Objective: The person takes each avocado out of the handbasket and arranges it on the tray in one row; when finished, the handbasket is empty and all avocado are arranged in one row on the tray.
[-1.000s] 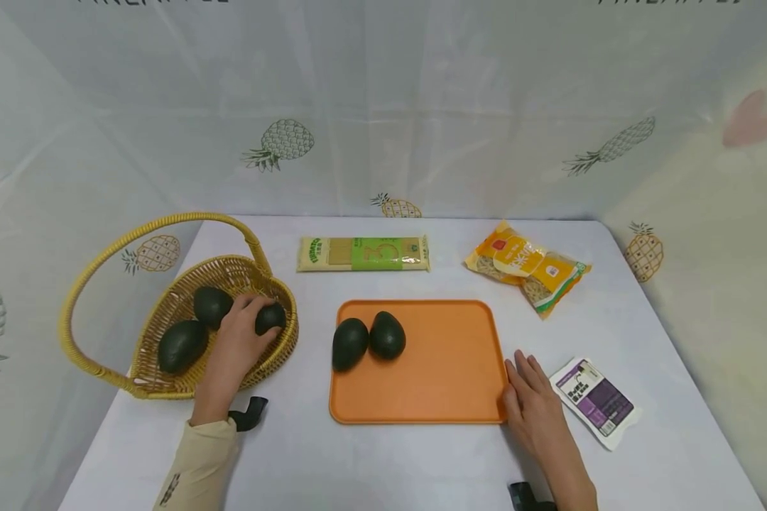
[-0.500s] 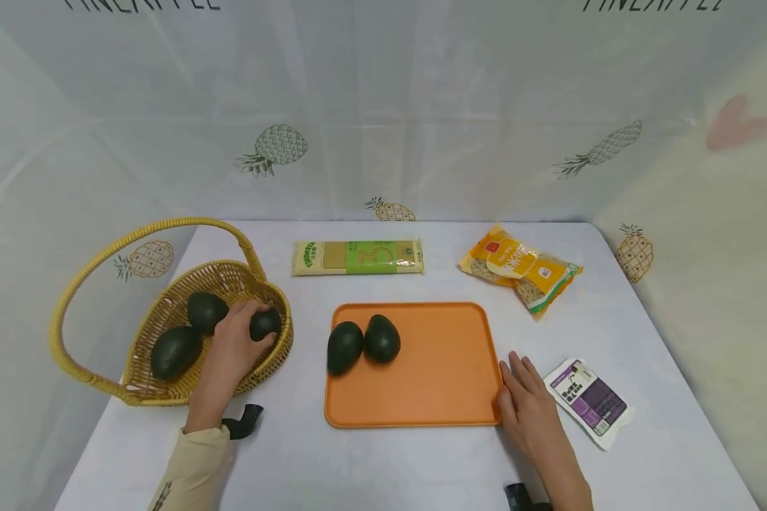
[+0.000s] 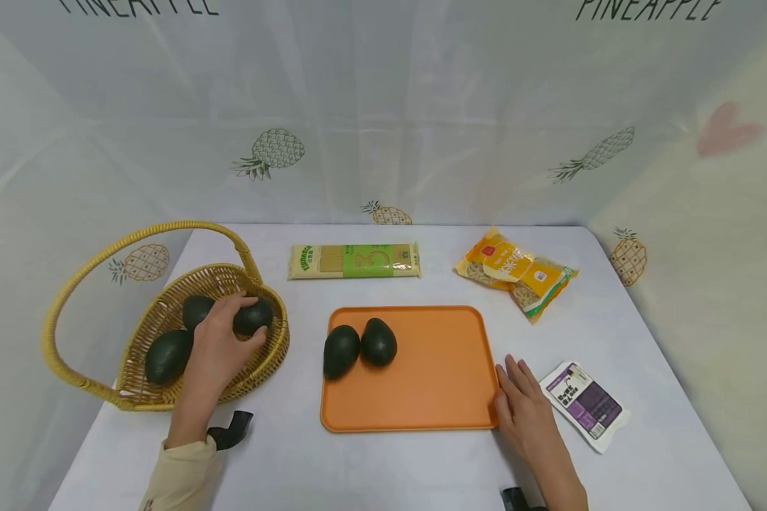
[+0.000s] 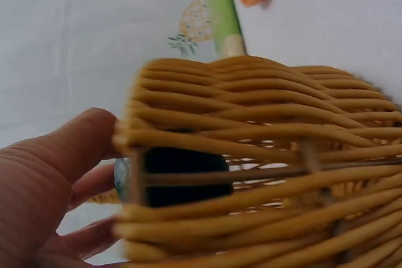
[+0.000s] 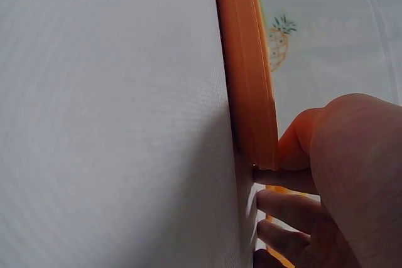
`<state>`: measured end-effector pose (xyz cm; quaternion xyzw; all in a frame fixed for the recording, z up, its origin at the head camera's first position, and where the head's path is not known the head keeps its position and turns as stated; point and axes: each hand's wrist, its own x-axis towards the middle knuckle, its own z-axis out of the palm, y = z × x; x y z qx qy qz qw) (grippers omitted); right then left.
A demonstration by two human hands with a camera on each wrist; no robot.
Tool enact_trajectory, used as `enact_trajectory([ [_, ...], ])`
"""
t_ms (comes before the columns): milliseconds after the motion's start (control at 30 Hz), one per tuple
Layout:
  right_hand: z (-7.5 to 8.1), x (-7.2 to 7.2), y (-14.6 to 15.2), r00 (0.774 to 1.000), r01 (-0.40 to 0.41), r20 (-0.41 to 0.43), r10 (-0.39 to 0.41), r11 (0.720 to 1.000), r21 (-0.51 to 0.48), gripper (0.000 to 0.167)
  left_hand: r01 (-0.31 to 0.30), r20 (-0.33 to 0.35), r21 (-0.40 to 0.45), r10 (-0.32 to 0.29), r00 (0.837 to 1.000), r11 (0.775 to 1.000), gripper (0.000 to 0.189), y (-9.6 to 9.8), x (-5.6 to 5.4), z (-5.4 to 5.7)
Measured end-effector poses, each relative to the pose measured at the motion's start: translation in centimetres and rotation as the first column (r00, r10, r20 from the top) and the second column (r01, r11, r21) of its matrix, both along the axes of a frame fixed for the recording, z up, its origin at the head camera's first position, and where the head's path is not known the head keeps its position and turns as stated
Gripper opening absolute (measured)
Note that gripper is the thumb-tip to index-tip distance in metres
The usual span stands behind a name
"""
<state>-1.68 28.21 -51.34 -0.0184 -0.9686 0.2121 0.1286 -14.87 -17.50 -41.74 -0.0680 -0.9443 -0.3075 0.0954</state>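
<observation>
Inside the yellow wicker basket [image 3: 275, 355], my left hand [image 3: 214, 348] grips a dark green avocado [image 3: 253, 317] between thumb and fingers. Two more avocados, one at the front [image 3: 168, 356] and one behind it [image 3: 196, 311], lie in the basket to the left of that hand. In the left wrist view the basket's weave [image 4: 270, 111] hides most of the held avocado. My right hand [image 3: 530, 411] rests with fairly straight fingers against the right edge of an orange tray [image 3: 434, 376]. Its thumb [image 5: 298, 139] touches the tray's rim. Two avocados [image 3: 378, 342] sit side by side at the tray's left.
A pack of noodles [image 3: 354, 261] lies flat behind the tray. To its right is an orange-and-yellow bag [image 3: 516, 273] of dry food. A white and purple packet [image 3: 586, 404] lies right of my right hand. The basket's tall handle [image 3: 96, 262] arches over its left side.
My left hand has lifted the avocado slightly and moved it left, away from the basket's right wall. The right hand stays at the tray's edge. The head view has shifted a little.
</observation>
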Motion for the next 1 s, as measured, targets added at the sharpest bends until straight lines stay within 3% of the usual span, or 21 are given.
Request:
enact_trajectory([
  [133, 0.1, 0.0, -0.1, 1.000, 0.005, 0.008, -0.005, 1.000, 0.000, 0.044, 0.011, -0.070, 0.019, -0.009, 0.997, 1.000, 0.053, 0.4, 0.5, 0.9],
  [400, 0.2, -0.2, -0.1, 0.999, 0.010, 0.048, -0.010, 1.000, -0.004, 0.046, 0.060, -0.149, 0.059, -0.051, 0.988, 0.996, 0.052, 1.5, 1.3, 2.3],
  [1000, 0.5, -0.2, 0.1, 0.991, 0.014, 0.136, -0.013, 1.000, -0.008, 0.048, 0.133, -0.220, 0.066, -0.116, 0.969, 0.989, 0.054, 3.3, 2.2, 2.8],
])
